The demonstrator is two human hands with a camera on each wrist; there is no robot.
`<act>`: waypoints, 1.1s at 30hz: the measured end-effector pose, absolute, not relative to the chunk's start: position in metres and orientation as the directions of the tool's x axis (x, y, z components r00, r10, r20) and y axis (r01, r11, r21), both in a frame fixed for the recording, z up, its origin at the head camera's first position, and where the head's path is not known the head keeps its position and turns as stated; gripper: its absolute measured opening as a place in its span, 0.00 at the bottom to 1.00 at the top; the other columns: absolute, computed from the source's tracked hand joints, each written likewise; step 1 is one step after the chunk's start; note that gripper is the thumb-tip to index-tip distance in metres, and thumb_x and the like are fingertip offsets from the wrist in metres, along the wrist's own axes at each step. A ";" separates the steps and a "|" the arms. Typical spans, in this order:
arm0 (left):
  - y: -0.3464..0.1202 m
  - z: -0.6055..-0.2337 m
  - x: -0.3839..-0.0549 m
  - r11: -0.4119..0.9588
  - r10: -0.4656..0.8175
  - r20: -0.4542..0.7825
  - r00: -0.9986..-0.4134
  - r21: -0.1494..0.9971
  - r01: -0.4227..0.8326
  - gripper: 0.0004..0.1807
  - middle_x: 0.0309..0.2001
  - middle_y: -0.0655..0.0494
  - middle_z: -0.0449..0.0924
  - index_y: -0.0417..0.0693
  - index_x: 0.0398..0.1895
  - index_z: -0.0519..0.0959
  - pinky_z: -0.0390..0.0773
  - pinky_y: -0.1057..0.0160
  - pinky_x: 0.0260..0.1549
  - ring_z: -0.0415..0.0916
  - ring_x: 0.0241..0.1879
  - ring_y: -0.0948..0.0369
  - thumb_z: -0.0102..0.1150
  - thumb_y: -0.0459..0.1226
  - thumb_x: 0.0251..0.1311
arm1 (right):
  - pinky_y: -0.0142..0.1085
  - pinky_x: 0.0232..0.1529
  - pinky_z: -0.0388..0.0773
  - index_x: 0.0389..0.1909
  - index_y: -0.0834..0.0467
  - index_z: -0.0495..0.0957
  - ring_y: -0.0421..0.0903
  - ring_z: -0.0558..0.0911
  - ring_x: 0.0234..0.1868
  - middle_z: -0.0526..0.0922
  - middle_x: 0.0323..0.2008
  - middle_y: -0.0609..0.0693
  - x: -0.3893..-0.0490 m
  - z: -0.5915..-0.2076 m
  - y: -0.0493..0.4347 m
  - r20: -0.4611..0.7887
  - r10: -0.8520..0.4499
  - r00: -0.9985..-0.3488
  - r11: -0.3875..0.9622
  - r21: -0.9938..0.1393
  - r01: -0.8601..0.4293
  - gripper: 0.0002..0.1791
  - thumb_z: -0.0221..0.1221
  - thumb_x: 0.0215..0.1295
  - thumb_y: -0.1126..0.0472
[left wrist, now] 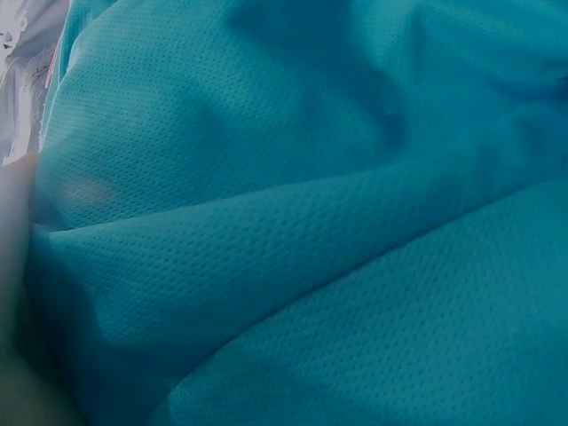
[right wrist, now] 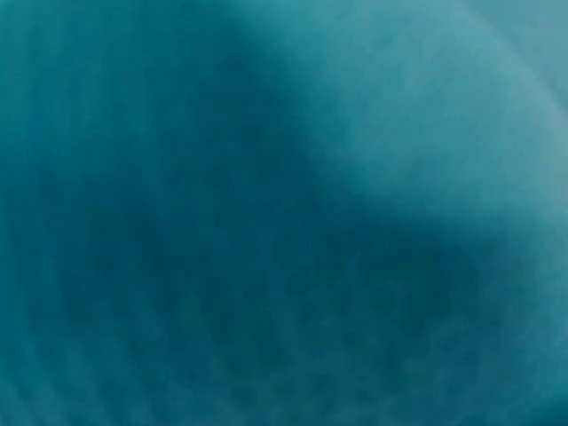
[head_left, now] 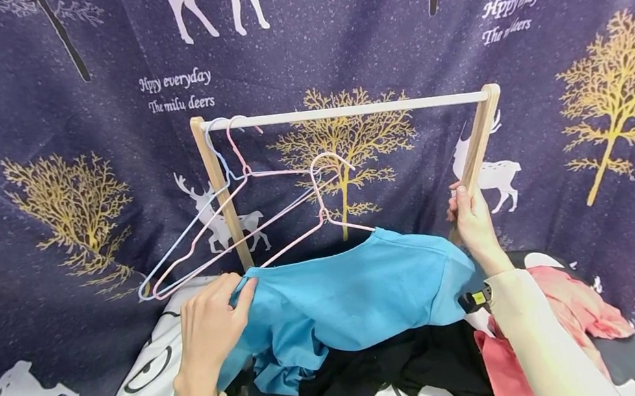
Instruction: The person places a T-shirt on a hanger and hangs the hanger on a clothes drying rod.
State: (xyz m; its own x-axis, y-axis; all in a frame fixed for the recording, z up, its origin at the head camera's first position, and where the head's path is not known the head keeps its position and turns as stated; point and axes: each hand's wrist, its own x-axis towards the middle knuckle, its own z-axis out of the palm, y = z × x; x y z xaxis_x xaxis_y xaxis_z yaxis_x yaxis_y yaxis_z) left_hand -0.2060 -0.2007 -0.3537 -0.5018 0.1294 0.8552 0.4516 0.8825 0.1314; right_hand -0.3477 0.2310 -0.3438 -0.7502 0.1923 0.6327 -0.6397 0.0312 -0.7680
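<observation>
A blue shirt (head_left: pixel 357 285) hangs from a pink hanger (head_left: pixel 322 214), whose hook stands free below the white bar in the head view. My left hand (head_left: pixel 212 331) pinches the shirt near the collar, at the hanger's left side. On the right, my right hand (head_left: pixel 473 223) grips the wooden post of the clothes rack (head_left: pixel 478 140), beside the shirt's far shoulder. Perforated blue cloth (left wrist: pixel 293 231) fills the left wrist view, with part of a hand at its left edge. The right wrist view shows only blurred blue cloth (right wrist: pixel 266 266).
A blue hanger (head_left: pixel 181 238) and another pink hanger (head_left: pixel 198 237) hang at the bar's left end. Below lie a black garment (head_left: pixel 395 365) and a coral garment (head_left: pixel 576 302) on a patterned cover (head_left: pixel 139 388). A dark printed curtain (head_left: pixel 335 45) stands behind the rack.
</observation>
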 end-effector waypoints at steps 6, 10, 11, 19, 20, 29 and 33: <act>-0.201 -0.353 -0.206 0.887 0.136 0.853 -0.504 0.121 0.445 0.15 0.17 0.65 0.61 0.55 0.20 0.70 0.55 0.66 0.13 0.61 0.14 0.64 0.58 0.44 0.64 | 0.28 0.19 0.62 0.43 0.71 0.64 0.39 0.63 0.15 0.61 0.19 0.53 -0.351 -0.348 0.225 0.638 0.246 -0.730 -0.063 -0.741 -0.668 0.13 0.40 0.78 0.63; -0.201 -0.352 -0.205 0.890 0.135 0.859 -0.494 0.114 0.441 0.16 0.17 0.65 0.60 0.56 0.19 0.69 0.55 0.66 0.13 0.60 0.13 0.65 0.59 0.43 0.64 | 0.26 0.17 0.60 0.44 0.75 0.63 0.36 0.62 0.13 0.62 0.18 0.50 -0.362 -0.359 0.227 0.653 0.293 -0.699 -0.020 -0.727 -0.687 0.16 0.41 0.78 0.61; -0.201 -0.351 -0.205 0.892 0.135 0.859 -0.494 0.111 0.437 0.16 0.17 0.65 0.60 0.56 0.19 0.69 0.55 0.66 0.13 0.60 0.13 0.65 0.59 0.43 0.64 | 0.25 0.17 0.60 0.45 0.76 0.63 0.36 0.63 0.13 0.62 0.18 0.50 -0.365 -0.361 0.227 0.656 0.305 -0.691 0.002 -0.726 -0.688 0.18 0.41 0.78 0.60; -0.198 -0.352 -0.204 0.903 0.117 0.864 -0.489 0.113 0.415 0.13 0.17 0.64 0.63 0.54 0.21 0.74 0.58 0.65 0.13 0.64 0.14 0.63 0.61 0.43 0.63 | 0.24 0.21 0.66 0.46 0.80 0.65 0.39 0.68 0.18 0.65 0.23 0.65 -0.347 -0.347 0.212 0.703 0.381 -0.600 0.201 -0.696 -0.689 0.22 0.41 0.78 0.59; -0.197 -0.352 -0.204 0.904 0.111 0.865 -0.490 0.117 0.410 0.13 0.17 0.63 0.64 0.54 0.22 0.74 0.59 0.64 0.13 0.65 0.14 0.62 0.61 0.43 0.63 | 0.24 0.22 0.66 0.46 0.79 0.65 0.39 0.68 0.18 0.65 0.24 0.67 -0.345 -0.346 0.211 0.709 0.385 -0.590 0.222 -0.692 -0.687 0.22 0.41 0.78 0.58; -0.189 -0.352 -0.204 0.917 0.066 0.885 -0.460 0.128 0.378 0.16 0.18 0.59 0.69 0.52 0.20 0.73 0.60 0.59 0.12 0.70 0.15 0.54 0.58 0.46 0.66 | 0.24 0.22 0.66 0.46 0.77 0.68 0.39 0.68 0.18 0.67 0.23 0.59 -0.344 -0.346 0.207 0.721 0.417 -0.553 0.305 -0.684 -0.662 0.21 0.41 0.79 0.58; -0.185 -0.351 -0.205 0.922 0.044 0.888 -0.458 0.141 0.360 0.16 0.18 0.59 0.69 0.52 0.21 0.74 0.60 0.61 0.12 0.69 0.14 0.56 0.57 0.46 0.67 | 0.24 0.23 0.66 0.44 0.77 0.68 0.39 0.69 0.18 0.68 0.22 0.50 -0.350 -0.350 0.209 0.730 0.419 -0.540 0.318 -0.675 -0.665 0.20 0.42 0.78 0.59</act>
